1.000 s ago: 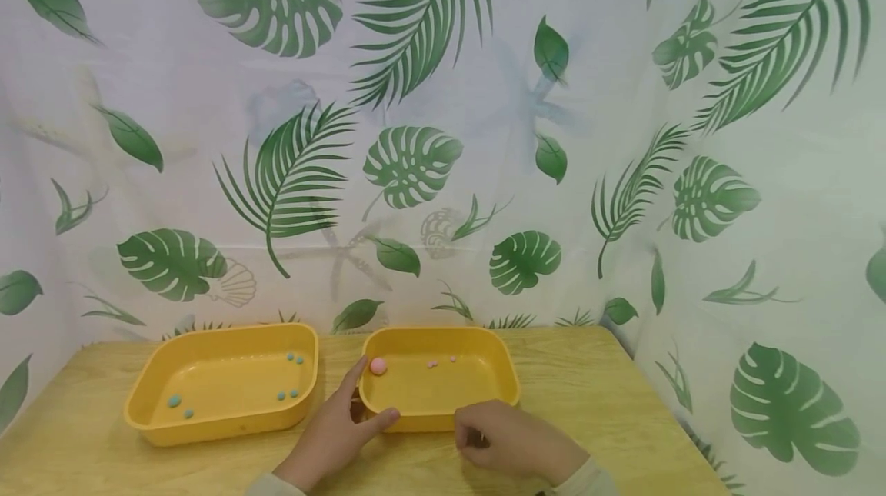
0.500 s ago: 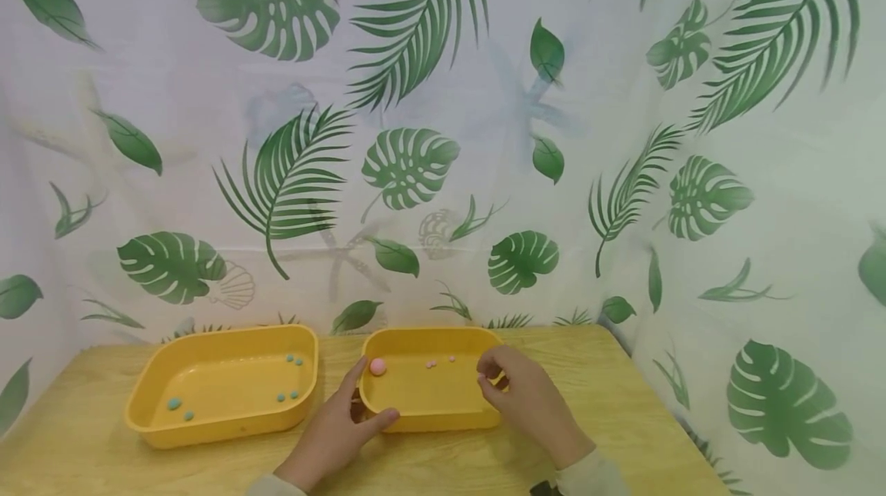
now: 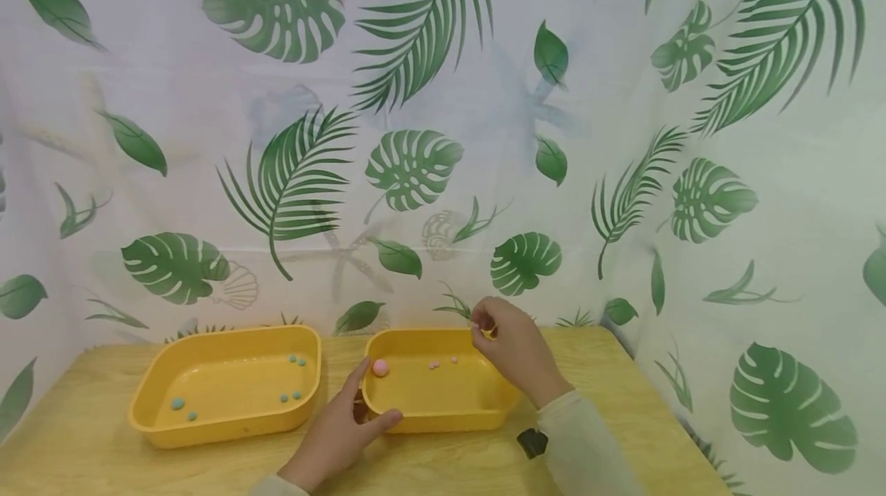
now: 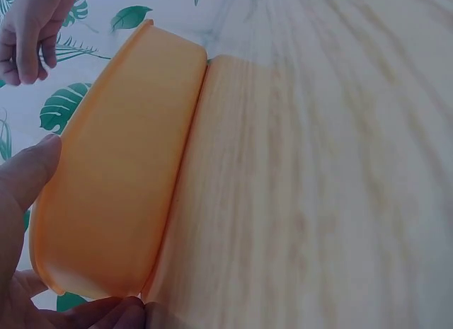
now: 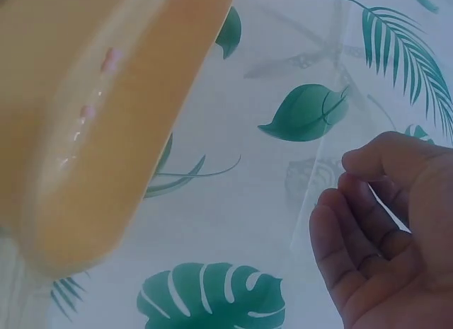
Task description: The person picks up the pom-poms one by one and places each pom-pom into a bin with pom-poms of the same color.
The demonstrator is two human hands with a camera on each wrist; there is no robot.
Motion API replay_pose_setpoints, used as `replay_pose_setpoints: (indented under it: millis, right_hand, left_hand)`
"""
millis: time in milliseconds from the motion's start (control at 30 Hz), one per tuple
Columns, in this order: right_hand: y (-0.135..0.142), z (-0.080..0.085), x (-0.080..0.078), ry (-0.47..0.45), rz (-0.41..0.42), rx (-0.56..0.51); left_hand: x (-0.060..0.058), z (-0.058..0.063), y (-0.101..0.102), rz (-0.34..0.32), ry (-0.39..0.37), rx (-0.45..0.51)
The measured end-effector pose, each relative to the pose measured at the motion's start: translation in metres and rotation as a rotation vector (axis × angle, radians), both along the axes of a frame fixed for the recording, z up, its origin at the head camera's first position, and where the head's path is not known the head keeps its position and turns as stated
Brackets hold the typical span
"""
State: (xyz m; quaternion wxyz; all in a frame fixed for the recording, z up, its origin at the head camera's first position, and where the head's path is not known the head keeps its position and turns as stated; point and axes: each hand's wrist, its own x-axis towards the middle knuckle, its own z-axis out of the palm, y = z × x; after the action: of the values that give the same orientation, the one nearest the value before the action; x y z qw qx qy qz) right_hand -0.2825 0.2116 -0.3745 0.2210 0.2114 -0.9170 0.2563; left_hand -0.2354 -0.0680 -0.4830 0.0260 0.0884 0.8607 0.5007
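My left hand [image 3: 342, 425] holds the left end of the right-hand yellow tray [image 3: 443, 423], thumb on the near rim and fingers round the side. In the left wrist view the thumb [image 4: 39, 166] lies against the orange-looking tray wall [image 4: 124, 159]. My right hand [image 3: 515, 346] is raised over the tray's far right corner, thumb and forefinger pinched together. A tiny pink ball seems to show faintly at the fingertips; in the right wrist view the fingers [image 5: 329, 223] mostly hide it. In this tray lie a larger pink ball [image 3: 381, 367] and several tiny pink balls [image 3: 434, 364].
A second yellow tray [image 3: 228, 431] stands to the left, with several small blue-green balls [image 3: 178, 404] in it. Both trays stand on a wood-grain table [image 3: 588, 373]. Behind hangs a white curtain [image 3: 457, 96] printed with green leaves. A dark wristband [image 3: 533, 443] shows below my right sleeve.
My right hand has risen from the tray's near right edge, past its right side, to above the far right corner. My left hand has stayed on the tray.
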Motion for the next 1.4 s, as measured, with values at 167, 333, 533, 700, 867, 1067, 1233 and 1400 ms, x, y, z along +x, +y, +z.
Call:
replay_pose_setpoints:
  millis: [167, 333, 533, 700, 867, 1067, 1233, 1400]
  right_hand:
    - [-0.014, 0.008, -0.022, -0.023, 0.039, 0.03]
    - [-0.03, 0.003, -0.047, -0.072, 0.029, 0.113]
    - [-0.045, -0.013, -0.073, -0.21, 0.051, 0.324]
    - [-0.045, -0.029, -0.086, -0.37, 0.143, 0.546]
    - [-0.045, -0.047, -0.095, -0.441, 0.18, 0.656]
    - [-0.048, -0.055, -0.094, -0.357, 0.204, 0.685]
    - [-0.051, -0.061, -0.097, -0.337, 0.173, 0.708]
    - [-0.055, -0.061, -0.098, -0.358, 0.151, 0.72]
  left_hand:
    - [-0.002, -0.003, -0.001, 0.0, 0.005, -0.002]
    - [-0.006, -0.006, -0.004, 0.009, -0.003, -0.012]
    - [-0.01, -0.01, -0.007, 0.006, -0.009, -0.035]
    - [-0.008, -0.012, -0.005, -0.006, 0.008, -0.039]
    - [-0.005, -0.01, -0.004, -0.013, 0.017, -0.014]
    - [-0.001, -0.004, -0.004, -0.025, 0.026, -0.001]
    - [0.001, -0.002, -0.005, -0.022, 0.019, -0.006]
    - [0.001, 0.0, -0.008, -0.015, 0.016, 0.004]
